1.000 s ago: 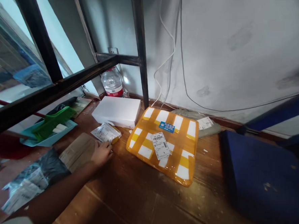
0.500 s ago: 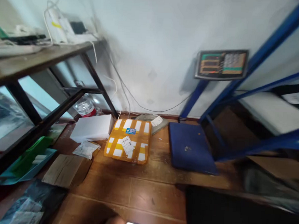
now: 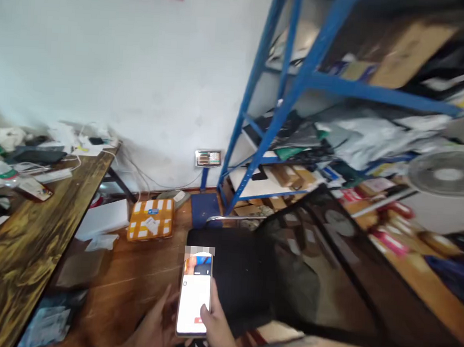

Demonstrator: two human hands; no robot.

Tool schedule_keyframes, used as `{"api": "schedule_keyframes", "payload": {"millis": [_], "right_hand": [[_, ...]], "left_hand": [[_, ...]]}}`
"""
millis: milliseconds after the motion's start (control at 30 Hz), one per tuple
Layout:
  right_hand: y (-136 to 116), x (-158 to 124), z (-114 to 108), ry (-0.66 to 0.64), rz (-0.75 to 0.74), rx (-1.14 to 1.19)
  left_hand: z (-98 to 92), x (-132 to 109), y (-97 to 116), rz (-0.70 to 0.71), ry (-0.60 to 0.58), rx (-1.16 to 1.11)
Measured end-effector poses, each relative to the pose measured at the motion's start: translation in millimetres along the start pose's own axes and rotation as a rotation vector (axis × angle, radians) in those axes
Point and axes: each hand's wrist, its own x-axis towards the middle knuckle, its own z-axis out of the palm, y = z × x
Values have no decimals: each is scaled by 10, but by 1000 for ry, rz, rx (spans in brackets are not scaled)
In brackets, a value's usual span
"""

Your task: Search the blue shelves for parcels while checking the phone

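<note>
A lit smartphone (image 3: 193, 302) stands upright in front of me, with a mostly white page and a small picture at its top. My right hand (image 3: 220, 324) grips its right side, fingers along the edge and the thumb over the lower screen near a red button. From the left, my left hand (image 3: 158, 318) cups the phone's lower edge, its thumb raised away from the screen. The phone partly hides the left fingers. Just beyond the phone is a black chair seat (image 3: 234, 268).
An orange-and-white taped parcel (image 3: 150, 231) lies on the floor beside a white box (image 3: 103, 219). A wooden table (image 3: 35, 229) runs along the left. Behind the chair stand a platform scale (image 3: 208, 158) and blue shelving (image 3: 282, 129) loaded with packages. A fan (image 3: 448, 173) is at right.
My view has risen and swung right, bringing the shelving and chair back into sight. The phone has come up from the bottom edge, and both hands now show around it.
</note>
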Motion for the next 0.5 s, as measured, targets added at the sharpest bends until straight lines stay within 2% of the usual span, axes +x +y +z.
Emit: {"api": "schedule_keyframes", "payload": {"millis": [100, 200, 267, 367, 500], "right_hand": [[-492, -715, 60, 119, -159, -70], [-715, -1411, 148, 338, -284, -117], [-726, -1852, 190, 530, -324, -105], [-609, -2479, 204, 783, -364, -56], [-447, -3282, 138, 1037, -378, 34]], "left_hand": [[757, -585, 233, 20, -342, -120], [1301, -936, 197, -37, -584, -130], [1584, -1083, 40, -71, -735, -138], [1917, -1291, -281, -154, -911, -80], [2284, -1590, -746, -421, -1038, 236]]}}
